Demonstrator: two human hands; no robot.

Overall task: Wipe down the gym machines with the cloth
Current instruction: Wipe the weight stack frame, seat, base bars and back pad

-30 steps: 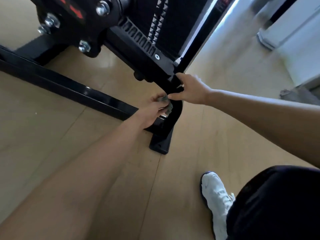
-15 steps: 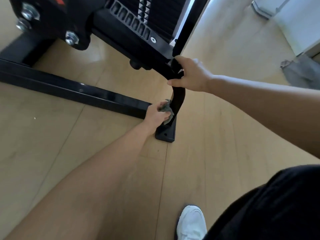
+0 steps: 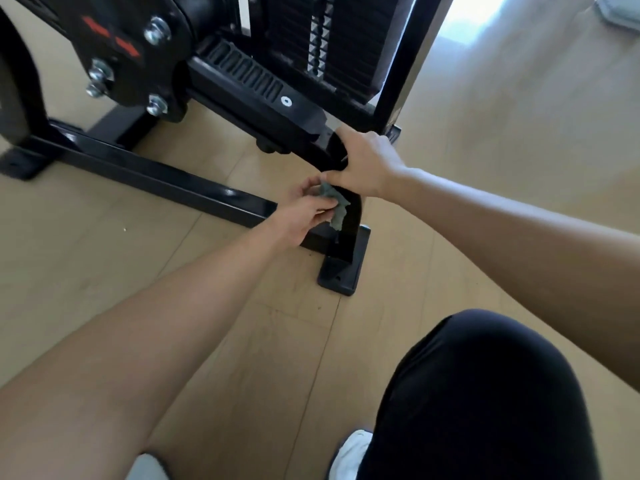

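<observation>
A black gym machine (image 3: 242,84) stands on a wooden floor, with a curved black leg (image 3: 348,233) ending in a flat foot plate (image 3: 341,277). My left hand (image 3: 304,211) grips a small grey-green cloth (image 3: 334,206) and holds it against the left side of that leg. Just above it, my right hand (image 3: 367,161) grips the upper bend of the same leg, fingers curled over its top edge.
A long black floor bar (image 3: 149,168) runs left from the leg to another foot plate (image 3: 20,164). The weight stack (image 3: 322,39) rises behind. My knee in dark shorts (image 3: 478,393) and white shoe (image 3: 349,455) are at lower right. Bare wood floor (image 3: 502,116) lies right.
The left hand with the cloth slid down the leg and is now back up near my right hand. The view shifted, showing more of the machine. My right hand stayed on the leg's bend.
</observation>
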